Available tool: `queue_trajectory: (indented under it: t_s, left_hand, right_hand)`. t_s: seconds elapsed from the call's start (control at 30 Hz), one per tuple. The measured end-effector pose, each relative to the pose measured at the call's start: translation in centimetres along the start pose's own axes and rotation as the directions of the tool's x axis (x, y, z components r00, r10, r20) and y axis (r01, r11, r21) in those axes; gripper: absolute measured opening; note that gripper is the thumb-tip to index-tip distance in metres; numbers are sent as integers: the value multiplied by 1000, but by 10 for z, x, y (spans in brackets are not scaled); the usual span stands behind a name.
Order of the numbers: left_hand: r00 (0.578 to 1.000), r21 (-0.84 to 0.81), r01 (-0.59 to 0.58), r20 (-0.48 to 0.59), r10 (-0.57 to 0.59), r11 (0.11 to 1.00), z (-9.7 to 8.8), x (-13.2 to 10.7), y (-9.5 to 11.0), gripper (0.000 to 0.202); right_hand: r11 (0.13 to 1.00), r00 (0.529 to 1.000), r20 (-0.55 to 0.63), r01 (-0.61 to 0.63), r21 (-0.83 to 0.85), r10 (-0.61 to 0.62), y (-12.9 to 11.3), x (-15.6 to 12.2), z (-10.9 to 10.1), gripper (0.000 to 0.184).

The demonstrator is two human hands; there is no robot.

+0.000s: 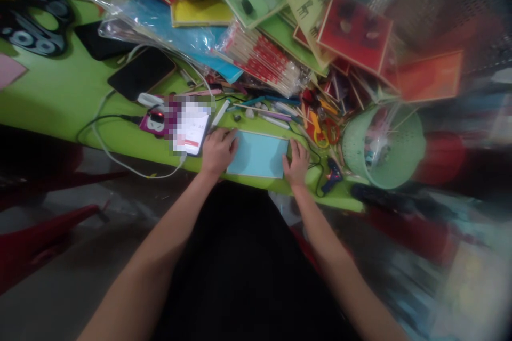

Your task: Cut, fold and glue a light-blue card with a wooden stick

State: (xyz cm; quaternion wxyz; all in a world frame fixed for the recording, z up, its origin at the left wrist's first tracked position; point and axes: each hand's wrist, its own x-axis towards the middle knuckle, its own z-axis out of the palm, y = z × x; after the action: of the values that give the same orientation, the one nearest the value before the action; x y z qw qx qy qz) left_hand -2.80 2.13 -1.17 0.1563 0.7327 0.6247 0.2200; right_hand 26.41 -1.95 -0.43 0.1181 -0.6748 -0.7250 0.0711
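Note:
A light blue rectangular board (259,154) with a pale thin border lies flat at the table's near edge, between my two hands. My left hand (218,153) has its fingers bent around the board's left side. At the opposite side, my right hand (296,162) holds the right edge, thumb nearer to me and fingers farther up. Left of my left hand is a lit phone (192,130), partly pixelated. A small dark glue gun (332,175) lies to the right of my right hand.
Behind the board are scattered sticks, pens and yellow-handled scissors (318,130). A green basket (384,146) stands at right. Bagged sticks (262,58) and coloured panels, one red (355,30), pile up farther back. A purple power strip (154,123) and cables lie left.

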Motion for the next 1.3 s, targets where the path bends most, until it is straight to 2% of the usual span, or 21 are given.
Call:
queue_trajectory:
  t_s: [0.17, 0.33, 0.6, 0.97, 1.1, 1.3]
  left_hand:
    - [999, -20, 4, -46, -5, 1000, 2, -2, -1, 31]
    - [999, -44, 22, -43, -24, 999, 5, -4, -3, 26]
    - [999, 8, -5, -51, 6, 1000, 2, -9, -3, 28]
    - [999, 14, 41, -22, -40, 999, -14, -57, 2, 31]
    - [999, 18, 43, 6, -43, 999, -11, -58, 17, 42]
    - [982, -50, -62, 174, 70, 997, 5, -43, 66, 59]
  right_hand:
    - [999, 1000, -8, -12, 49, 13, 2, 0, 2, 59]
    - [996, 999, -53, 9, 90, -4, 4, 2, 3, 57]
    - [993, 997, -77, 27, 116, -18, 5, 3, 3, 52]
    - [996, 997, -71, 34, 83, -28, 8, 3, 5, 50]
    - [995, 997, -78, 36, 92, -29, 9, 3, 6, 50]
    - [997, 995, -91, 43, 59, -38, 8, 4, 5, 50]
